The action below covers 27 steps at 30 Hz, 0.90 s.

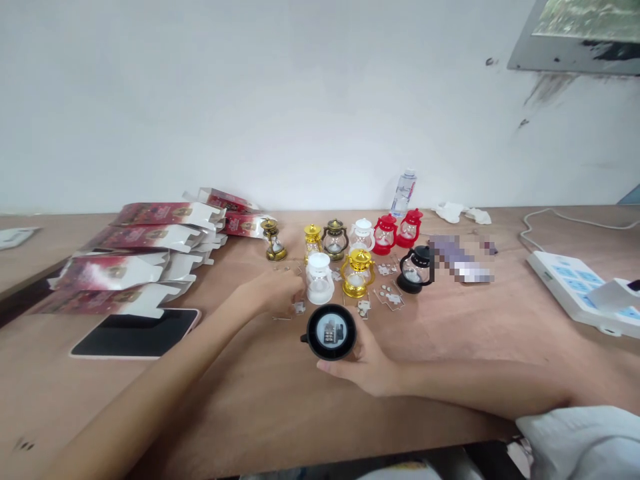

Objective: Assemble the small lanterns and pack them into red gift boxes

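My right hand (367, 367) grips a black lantern (332, 332), turned so that its round underside with a pale, metal-fitted recess faces me. My left hand (280, 293) reaches out over the table beside a white lantern (319, 279); its fingertips are too small and blurred to make out. Small wire and flat pieces (299, 307) lie close to it. Around there stand a gold lantern (357, 273), another black lantern (416, 269), red lanterns (385, 235), a second white one (361, 235) and bronze ones (335, 240).
Flattened red and white boxes (145, 237) are piled at the left, with a phone (135, 333) in front. A bottle (403, 193) stands by the wall. A white power strip (585, 290) with a cable lies at the right, and crumpled tissues (450, 211) lie at the back.
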Available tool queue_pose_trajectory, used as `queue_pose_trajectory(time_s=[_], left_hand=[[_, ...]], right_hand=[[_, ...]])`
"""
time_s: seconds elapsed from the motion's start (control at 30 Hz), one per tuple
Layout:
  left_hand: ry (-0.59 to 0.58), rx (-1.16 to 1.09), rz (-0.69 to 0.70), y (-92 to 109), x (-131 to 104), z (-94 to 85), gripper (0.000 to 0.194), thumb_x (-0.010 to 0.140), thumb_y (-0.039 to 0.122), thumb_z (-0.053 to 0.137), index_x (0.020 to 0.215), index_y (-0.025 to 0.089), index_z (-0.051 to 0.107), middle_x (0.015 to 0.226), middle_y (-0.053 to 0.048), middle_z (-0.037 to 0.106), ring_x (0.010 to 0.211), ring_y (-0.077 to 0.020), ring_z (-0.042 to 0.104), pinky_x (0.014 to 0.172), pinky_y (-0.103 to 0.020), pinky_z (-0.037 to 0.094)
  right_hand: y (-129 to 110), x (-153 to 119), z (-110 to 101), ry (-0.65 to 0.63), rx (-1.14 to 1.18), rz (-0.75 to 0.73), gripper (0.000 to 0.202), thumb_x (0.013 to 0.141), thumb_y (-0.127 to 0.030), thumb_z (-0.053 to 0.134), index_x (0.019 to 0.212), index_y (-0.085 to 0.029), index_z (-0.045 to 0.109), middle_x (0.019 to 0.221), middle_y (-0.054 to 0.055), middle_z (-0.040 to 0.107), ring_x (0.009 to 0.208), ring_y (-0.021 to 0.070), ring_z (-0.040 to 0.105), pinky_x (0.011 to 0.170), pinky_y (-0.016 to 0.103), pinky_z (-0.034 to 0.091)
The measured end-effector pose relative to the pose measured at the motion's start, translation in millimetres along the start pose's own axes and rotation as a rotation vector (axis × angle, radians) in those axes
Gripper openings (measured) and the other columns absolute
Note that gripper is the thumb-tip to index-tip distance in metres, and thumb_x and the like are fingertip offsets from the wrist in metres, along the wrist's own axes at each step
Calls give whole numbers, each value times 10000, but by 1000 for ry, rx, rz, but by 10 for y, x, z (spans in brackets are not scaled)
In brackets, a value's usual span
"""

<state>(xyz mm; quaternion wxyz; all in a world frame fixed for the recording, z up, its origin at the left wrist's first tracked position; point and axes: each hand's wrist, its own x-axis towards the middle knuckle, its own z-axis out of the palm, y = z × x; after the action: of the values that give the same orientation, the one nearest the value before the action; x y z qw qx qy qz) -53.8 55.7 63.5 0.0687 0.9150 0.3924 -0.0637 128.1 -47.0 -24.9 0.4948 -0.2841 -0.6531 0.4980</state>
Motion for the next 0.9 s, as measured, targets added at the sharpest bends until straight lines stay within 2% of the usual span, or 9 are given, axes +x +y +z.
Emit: queue_pose_trajectory(time_s=[0.27,0.5,0.67,0.77,0.9], left_hand=[[-41,102,2,11,8,-9,99,636,194,607,543,163,614,759,-90,629,739,-217,549,613,-285,390],[-43,80,29,-18,10,-27,63,606,208,650,583,158,620,783,-68,623,775,-203,538,640,-265,397],[-98,100,-18,-31,20,-29,113,621,192,644,541,150,577,705,-56,584,656,-172,483,545,-267,318],[-108,95,-14,-15,-2,-80,164,665,193,629,523,145,563,659,-48,565,602,-152,444,523,-267,278],[-121,11,7,20,-77,-223,57,655,86,611,624,133,621,742,-37,611,609,-126,471,534,-234,301]], right_hand=[[-10,12,2,-9,19,-16,568,708,-332,768,1188,-270,472,1167,42,604,1096,208,577,955,370,471],[-2,-4,-3,-28,21,13,560,721,-319,757,1183,-263,445,1139,52,603,1073,213,582,920,371,472],[3,4,-5,-39,37,7,560,718,-299,762,1177,-256,444,1127,51,596,1071,214,584,931,376,461],[1,10,-4,-43,51,2,566,724,-284,757,1190,-265,437,1133,45,594,1067,207,584,925,366,461],[-9,12,-1,-27,39,-16,559,714,-268,764,1176,-268,449,1122,32,597,1062,194,573,934,351,446]])
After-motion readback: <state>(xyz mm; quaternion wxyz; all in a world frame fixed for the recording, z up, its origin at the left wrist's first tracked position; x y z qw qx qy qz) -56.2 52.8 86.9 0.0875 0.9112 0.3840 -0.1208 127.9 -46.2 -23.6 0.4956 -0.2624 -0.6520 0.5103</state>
